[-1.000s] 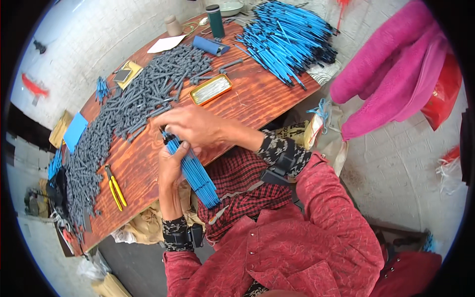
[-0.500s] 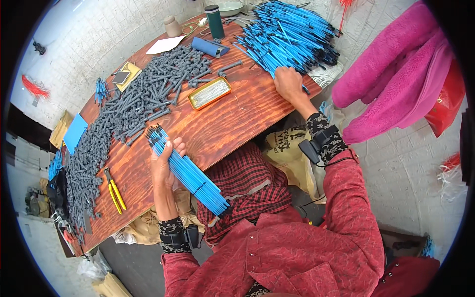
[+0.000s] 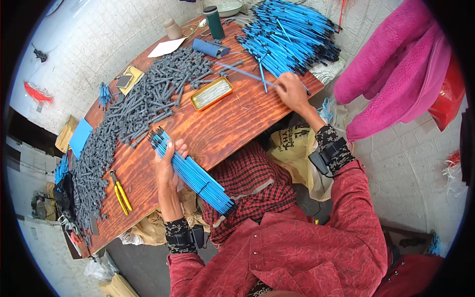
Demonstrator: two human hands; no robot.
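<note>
My left hand (image 3: 166,167) is closed around a bundle of thin blue rods (image 3: 202,184) with black ends, held at a slant over the table's near edge. A dark tie crosses the bundle near its lower end. Over the right side of the table, my right hand (image 3: 293,92) pinches a single blue rod (image 3: 245,73), smeared by motion and pointing to the left. Just beyond that hand lies a big heap of the same blue rods (image 3: 292,39). One rod (image 3: 262,76) sticks out of the heap toward me.
Grey bolt-like parts (image 3: 133,106) cover the table's left and middle. Nearby are a shallow tin (image 3: 212,94) of thin pale pieces, yellow-handled pliers (image 3: 121,195), a dark green bottle (image 3: 213,22) and a blue roll (image 3: 210,48). A pink fleece (image 3: 391,64) hangs at the right.
My right hand has drawn one blue rod out of the heap and swung it leftward. The bundle stays in my left hand, and the whole view has shifted slightly.
</note>
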